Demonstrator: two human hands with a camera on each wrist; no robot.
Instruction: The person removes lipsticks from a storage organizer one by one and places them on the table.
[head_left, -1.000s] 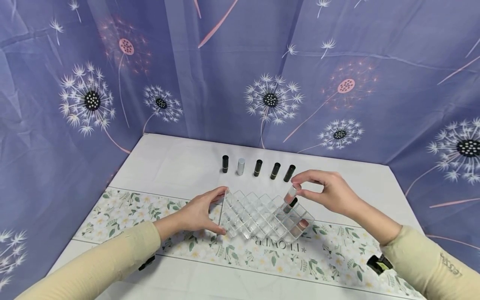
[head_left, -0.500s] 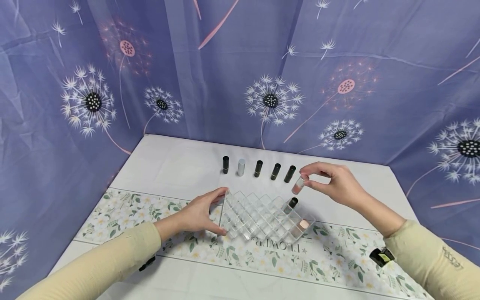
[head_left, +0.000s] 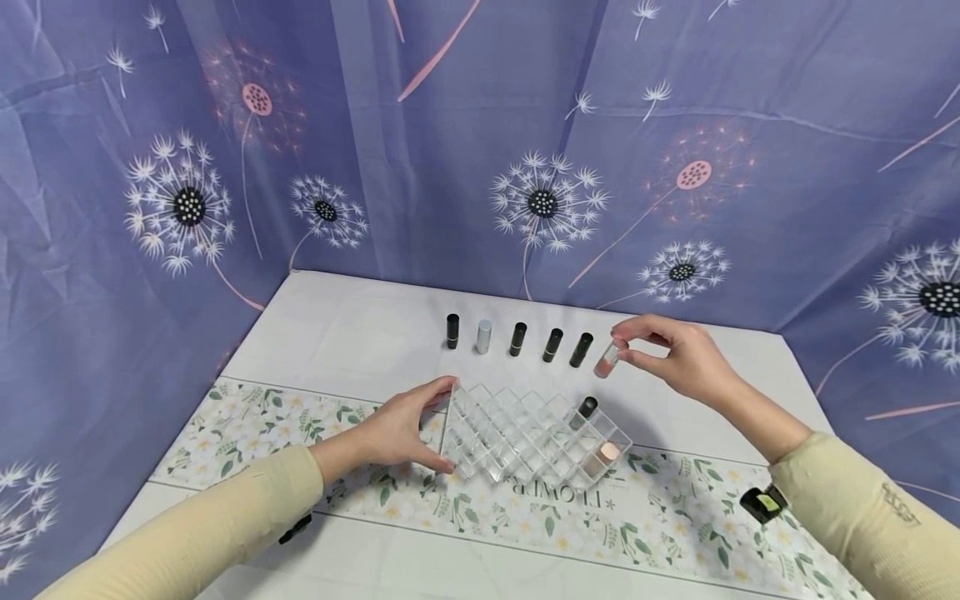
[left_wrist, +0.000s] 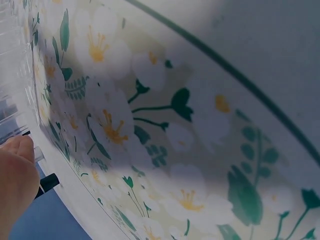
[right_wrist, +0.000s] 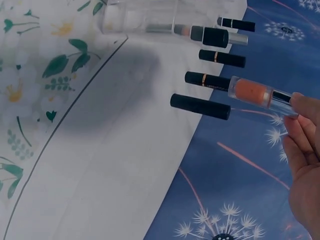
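Note:
My right hand (head_left: 684, 357) pinches the top of a small clear tube with pinkish contents (head_left: 607, 360), held tilted just right of a row of lipstick tubes. In the right wrist view the same tube (right_wrist: 251, 93) looks orange, between thumb and fingers (right_wrist: 300, 145). My left hand (head_left: 395, 426) rests at the left end of a clear organizer with diamond-shaped compartments (head_left: 501, 429), thumb and fingers spread around that end. Inside the organizer, toward its right, stand a black-topped tube (head_left: 587, 407) and a pink-topped item (head_left: 608, 452).
Behind the organizer stand black tubes (head_left: 452, 331), (head_left: 517, 339), a silver tube (head_left: 483, 337) and more black tubes (head_left: 552, 345), (head_left: 581, 350). A floral strip (head_left: 292, 421) crosses the white table (head_left: 345, 321). Purple dandelion curtains (head_left: 442, 192) hang behind.
My right hand has moved back and to the right, carrying the clear tube from above the organizer to beside the row. My left hand has stayed at the organizer's end.

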